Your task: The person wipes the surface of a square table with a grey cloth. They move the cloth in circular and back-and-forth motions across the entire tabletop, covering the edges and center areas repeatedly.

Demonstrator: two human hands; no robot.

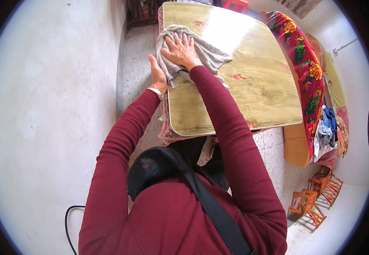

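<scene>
Head view: the right hand [181, 52], fingers spread flat, rests on the cloth [212, 52], which lies directly beneath it and trails rightward over the table [261, 97], while the left hand [159, 78], its grip unclear, is just left, at the cloth's edge.

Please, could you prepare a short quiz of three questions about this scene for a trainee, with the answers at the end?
1. Which hand lies with its fingers spread on the grey cloth: (a) the left or (b) the right?
2. True or false: the cloth is folded into a neat square.
3. What pattern decorates the red cover at the right side?

Key:
1. b, the right hand.
2. False; it lies loose and wrinkled on the tabletop.
3. Flowers.
</scene>
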